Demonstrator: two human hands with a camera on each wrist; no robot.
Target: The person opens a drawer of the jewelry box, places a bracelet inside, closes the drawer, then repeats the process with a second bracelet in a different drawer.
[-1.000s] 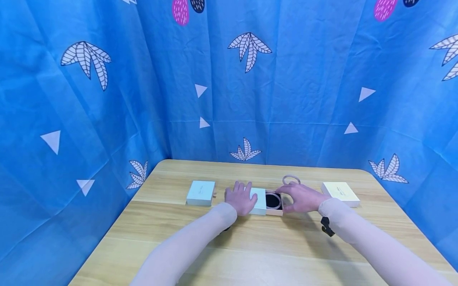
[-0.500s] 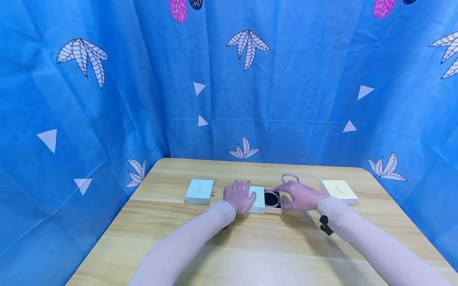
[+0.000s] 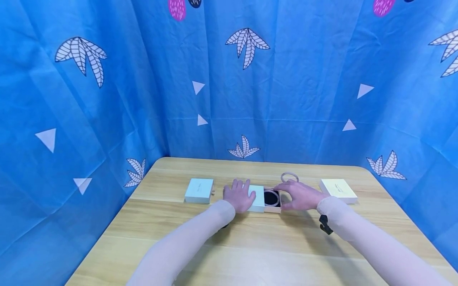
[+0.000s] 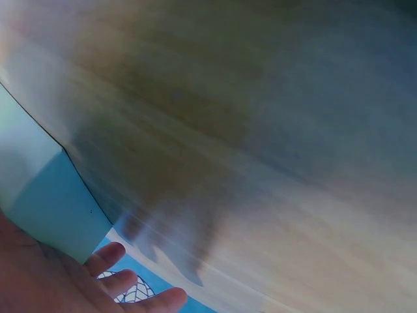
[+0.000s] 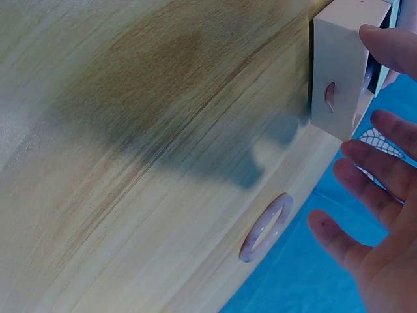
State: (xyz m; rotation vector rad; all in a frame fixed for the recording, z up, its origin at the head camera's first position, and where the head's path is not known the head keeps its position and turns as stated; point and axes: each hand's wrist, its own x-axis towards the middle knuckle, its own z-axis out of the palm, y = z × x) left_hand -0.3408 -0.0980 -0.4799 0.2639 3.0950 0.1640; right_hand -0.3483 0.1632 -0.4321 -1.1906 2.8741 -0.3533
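We cannot read the faint print on the pale blue box (image 3: 199, 190) or the cream box (image 3: 338, 190); both are too small in the head view. The left hand (image 3: 238, 196) covers most of the drawer box's blue sleeve (image 3: 258, 198). The black tray's (image 3: 272, 198) contents stay unclear. In the left wrist view the table (image 4: 260, 130) is smeared by blur. The right hand (image 5: 378, 215) is cut off by the right wrist frame's edge.
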